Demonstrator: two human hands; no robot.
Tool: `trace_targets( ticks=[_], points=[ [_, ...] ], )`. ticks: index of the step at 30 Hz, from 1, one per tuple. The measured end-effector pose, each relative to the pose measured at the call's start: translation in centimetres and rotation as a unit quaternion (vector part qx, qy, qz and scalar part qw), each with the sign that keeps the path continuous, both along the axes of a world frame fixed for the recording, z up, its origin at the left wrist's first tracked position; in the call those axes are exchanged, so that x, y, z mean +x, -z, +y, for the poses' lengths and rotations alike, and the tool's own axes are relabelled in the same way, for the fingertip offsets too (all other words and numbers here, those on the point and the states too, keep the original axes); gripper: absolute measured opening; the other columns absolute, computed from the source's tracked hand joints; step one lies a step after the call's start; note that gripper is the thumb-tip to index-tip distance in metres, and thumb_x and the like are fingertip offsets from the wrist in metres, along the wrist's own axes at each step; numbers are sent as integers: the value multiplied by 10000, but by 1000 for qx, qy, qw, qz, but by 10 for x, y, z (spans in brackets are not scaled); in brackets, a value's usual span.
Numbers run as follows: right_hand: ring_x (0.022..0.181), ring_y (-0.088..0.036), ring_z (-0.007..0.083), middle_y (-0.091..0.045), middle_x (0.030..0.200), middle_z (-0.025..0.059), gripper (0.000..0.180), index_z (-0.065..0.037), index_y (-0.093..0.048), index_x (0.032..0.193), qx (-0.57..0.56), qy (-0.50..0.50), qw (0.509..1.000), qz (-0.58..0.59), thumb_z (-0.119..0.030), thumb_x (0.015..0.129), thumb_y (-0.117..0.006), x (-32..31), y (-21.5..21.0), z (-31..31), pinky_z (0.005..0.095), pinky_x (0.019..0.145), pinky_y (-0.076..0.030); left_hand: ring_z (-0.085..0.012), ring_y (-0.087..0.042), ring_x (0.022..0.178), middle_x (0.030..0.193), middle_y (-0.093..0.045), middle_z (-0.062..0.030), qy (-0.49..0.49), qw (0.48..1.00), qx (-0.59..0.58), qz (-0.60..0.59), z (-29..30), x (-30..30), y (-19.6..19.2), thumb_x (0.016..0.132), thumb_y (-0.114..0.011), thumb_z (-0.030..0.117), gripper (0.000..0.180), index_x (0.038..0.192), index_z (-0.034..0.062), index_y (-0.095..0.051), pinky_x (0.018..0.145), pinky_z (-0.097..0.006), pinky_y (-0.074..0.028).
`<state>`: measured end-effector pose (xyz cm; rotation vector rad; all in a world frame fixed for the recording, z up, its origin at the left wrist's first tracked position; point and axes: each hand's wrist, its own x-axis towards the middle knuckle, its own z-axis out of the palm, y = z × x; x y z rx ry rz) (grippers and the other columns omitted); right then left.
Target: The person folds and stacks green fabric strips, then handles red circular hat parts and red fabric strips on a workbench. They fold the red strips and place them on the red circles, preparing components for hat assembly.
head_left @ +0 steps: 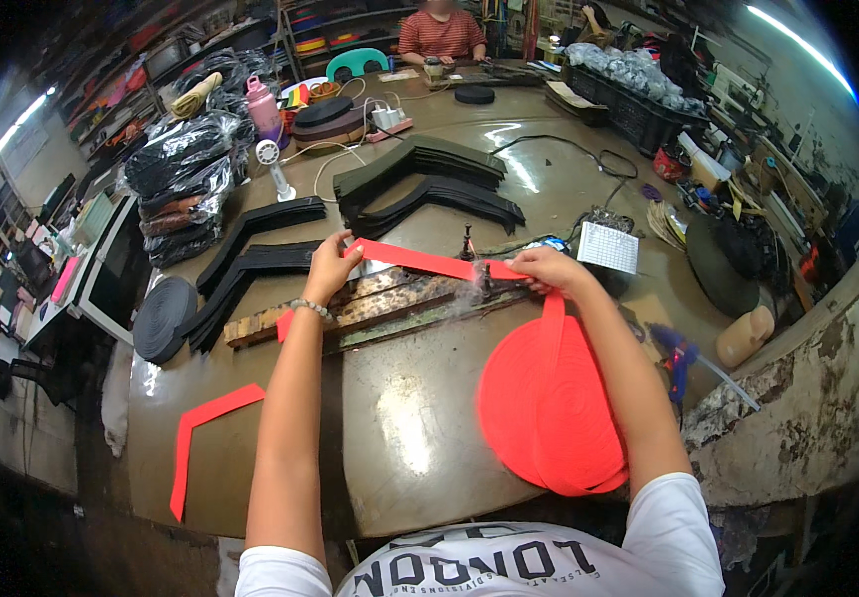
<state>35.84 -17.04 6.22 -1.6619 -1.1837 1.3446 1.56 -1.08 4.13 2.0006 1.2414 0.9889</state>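
Observation:
A flat red webbing strip (409, 259) is stretched between my hands above a worn, rust-stained bar (300, 316). My left hand (332, 271) pinches its left end. My right hand (554, 273) grips it farther right, where the band runs down to a big red webbing roll (576, 398) on the table. Between my hands, the strip meets a small dark upright fixture (467, 244) on the bar, and pale smoke drifts there. A bent red strip (189, 428) lies at the front left. Part of another red piece (285, 324) shows beside my left forearm.
Stacks of bent black strips (250, 264) and dark olive strips (419, 164) lie beyond the bar. A dark roll (163, 318) rests at left, near plastic-wrapped bundles (183, 179). A glue gun (678, 363) lies right. Another person (442, 38) sits across the table.

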Motion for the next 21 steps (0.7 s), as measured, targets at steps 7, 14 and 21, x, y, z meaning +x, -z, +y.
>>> trace_targets(
  ticks=[7,14,21],
  points=[
    [472,-429,52,-530,680,-15,199,-35,-589,989,124,31,988,90,-228,968,-545,24,-50,-64,204,422,-345,-104,-634,849,997,-705,-82,-54,987,132,-71,-91,-134,-54,908,-653,248,371,1168,-16,-642,774,-263,-501],
    [478,-416,30,-529,692,-11,241,-65,-559,1120,87,144,948,271,-245,961,-585,34,-20,-124,159,422,-318,-226,-639,893,998,-680,-140,-327,922,-55,201,-182,-364,21,895,-655,217,341,1137,-23,-654,831,-339,-496],
    [497,-424,39,-520,703,-17,166,-80,-563,1069,137,105,924,342,-220,983,-545,30,20,-121,191,476,-366,-305,-546,1057,1070,-591,-133,-425,865,26,266,-187,-356,51,938,-576,287,328,1183,81,-643,952,-411,-417]
  ],
)
